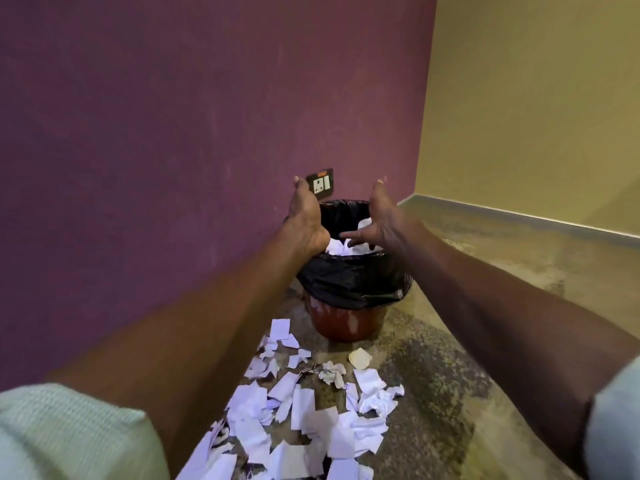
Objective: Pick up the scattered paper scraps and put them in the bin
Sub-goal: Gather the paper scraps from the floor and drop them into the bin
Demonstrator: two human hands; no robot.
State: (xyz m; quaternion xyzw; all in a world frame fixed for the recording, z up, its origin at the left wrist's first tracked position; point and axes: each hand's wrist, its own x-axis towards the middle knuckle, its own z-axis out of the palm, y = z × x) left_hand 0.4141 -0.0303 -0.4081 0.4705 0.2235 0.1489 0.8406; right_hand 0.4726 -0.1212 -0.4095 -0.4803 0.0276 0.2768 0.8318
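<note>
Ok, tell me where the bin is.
In the head view the bin stands centre frame against the purple wall, under both hands, with the paper scraps on the floor before it.

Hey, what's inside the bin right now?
The bin has a black bag lining it, with white paper scraps piled near the top. The left hand and right hand cover part of the opening; anything deeper is hidden.

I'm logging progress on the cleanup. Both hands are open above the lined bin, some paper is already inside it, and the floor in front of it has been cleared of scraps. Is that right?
Not quite. The head view shows the left hand and right hand open above the bin, with paper inside, but many paper scraps still cover the floor in front of it.
</note>
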